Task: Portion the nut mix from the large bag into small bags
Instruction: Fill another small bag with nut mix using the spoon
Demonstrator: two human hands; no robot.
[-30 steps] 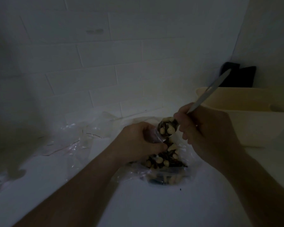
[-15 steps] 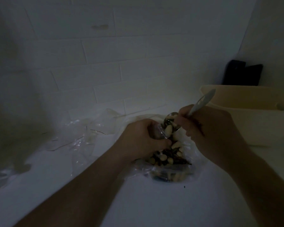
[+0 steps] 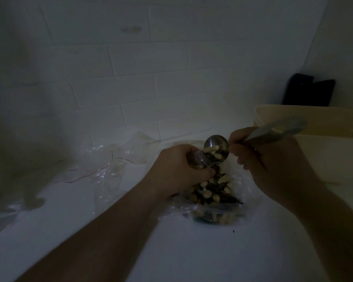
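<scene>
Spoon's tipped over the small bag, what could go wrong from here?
1. The left hand holds only one side of the small bag; nuts sliding off the tipped spoon in the right hand may miss the mouth and scatter on the counter.
2. The bag is limp film; it may sag shut or slump over as it fills.

No text, label, brand, number or sign can be read anywhere in this dim view. The clear small bag (image 3: 212, 192) of nuts shows no legible print, and neither does the cream tub (image 3: 324, 123) to its right.
</scene>
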